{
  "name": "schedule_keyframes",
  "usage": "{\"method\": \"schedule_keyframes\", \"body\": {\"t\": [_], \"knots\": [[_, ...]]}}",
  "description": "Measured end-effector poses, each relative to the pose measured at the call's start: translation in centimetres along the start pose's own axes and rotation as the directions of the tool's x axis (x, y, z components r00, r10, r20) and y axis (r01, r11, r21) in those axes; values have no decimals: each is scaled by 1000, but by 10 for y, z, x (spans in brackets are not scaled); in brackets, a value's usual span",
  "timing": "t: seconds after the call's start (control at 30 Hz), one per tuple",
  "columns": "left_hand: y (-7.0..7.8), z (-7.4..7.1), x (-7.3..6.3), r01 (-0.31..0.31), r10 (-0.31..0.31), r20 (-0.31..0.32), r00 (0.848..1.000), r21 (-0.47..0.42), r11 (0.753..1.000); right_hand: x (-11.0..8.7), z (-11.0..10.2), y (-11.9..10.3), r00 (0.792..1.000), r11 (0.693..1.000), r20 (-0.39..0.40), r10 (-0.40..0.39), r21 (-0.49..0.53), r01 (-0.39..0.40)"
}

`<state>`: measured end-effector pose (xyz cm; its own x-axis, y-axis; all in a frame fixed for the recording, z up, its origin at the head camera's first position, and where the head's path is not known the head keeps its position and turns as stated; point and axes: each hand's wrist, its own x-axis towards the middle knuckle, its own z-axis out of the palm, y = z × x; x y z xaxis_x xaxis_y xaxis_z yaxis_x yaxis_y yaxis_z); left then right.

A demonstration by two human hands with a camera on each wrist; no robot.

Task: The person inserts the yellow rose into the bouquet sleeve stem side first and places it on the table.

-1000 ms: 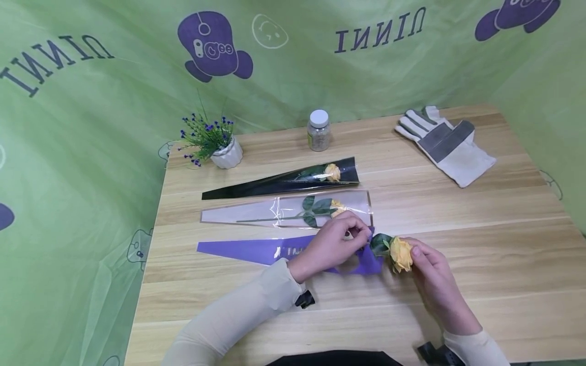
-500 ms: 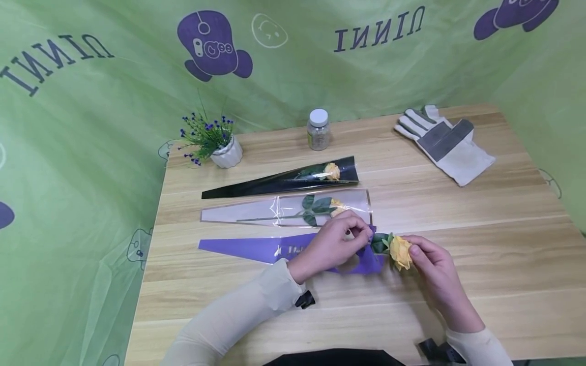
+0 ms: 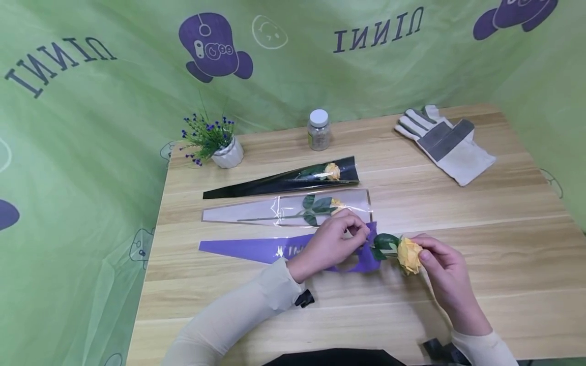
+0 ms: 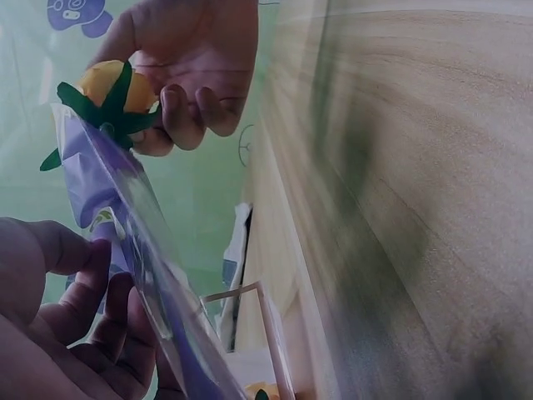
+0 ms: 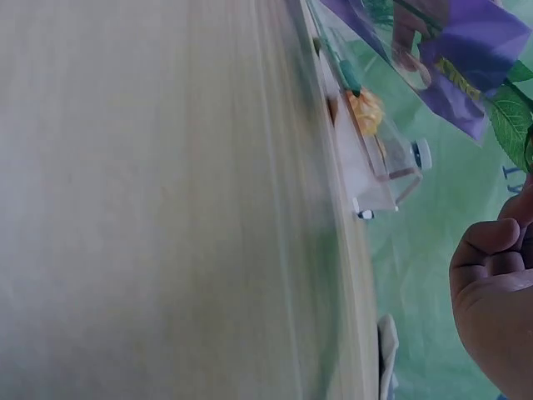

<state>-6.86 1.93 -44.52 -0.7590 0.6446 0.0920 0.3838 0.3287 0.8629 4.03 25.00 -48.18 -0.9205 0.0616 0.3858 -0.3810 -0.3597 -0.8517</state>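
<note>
My left hand (image 3: 329,246) pinches a purple flower sleeve (image 3: 242,248) near its wide right end, with the clear front showing in the left wrist view. Out of that end comes a yellow rose (image 3: 409,255) with green leaves (image 3: 385,241); its stem is mostly hidden by the sleeve and the left hand. Fingers and thumb of my right hand (image 3: 450,282) hold the rose at its bloom. In the right wrist view, the right hand (image 5: 500,283) shows at the right edge, below a leaf (image 5: 510,125), and the bloom is out of sight.
Behind the hands lie a clear sleeve (image 3: 229,214) and a black sleeve (image 3: 256,187), each with a yellow rose inside. Farther back stand a potted plant (image 3: 227,154) and a white-capped jar (image 3: 319,134). A work glove (image 3: 453,150) lies at the back right of the table (image 3: 513,264).
My right hand has shifted slightly right with the rose, and more of the leaves shows outside the purple sleeve. The left hand keeps its place on the sleeve.
</note>
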Motion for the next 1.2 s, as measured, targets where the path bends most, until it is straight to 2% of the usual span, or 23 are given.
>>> {"method": "schedule_keyframes", "body": {"t": [0.2,0.4,0.57,0.77,0.97,1.1,1.2], "knots": [[2,0,0,-3,3,5,1000,-5,1000,4,-1,-1,997,997,19,-71,37,70],[3,1,1,-20,20,25,999,-13,1000,6,-2,-2,997,997,6,-72,-25,72],[6,1,1,-42,43,45,998,-27,999,6,-1,-2,1000,993,-22,-3,-122,0],[10,0,-1,-36,37,44,998,-27,999,5,4,-2,995,963,-44,87,-252,-95],[11,0,-1,-47,48,42,998,-11,999,6,9,0,983,932,-60,174,-311,-185],[11,-1,1,-54,54,38,998,10,998,8,10,0,977,922,-83,197,-323,-214],[10,-3,2,-61,60,21,998,54,997,8,10,0,978,923,-70,195,-325,-207]]}}
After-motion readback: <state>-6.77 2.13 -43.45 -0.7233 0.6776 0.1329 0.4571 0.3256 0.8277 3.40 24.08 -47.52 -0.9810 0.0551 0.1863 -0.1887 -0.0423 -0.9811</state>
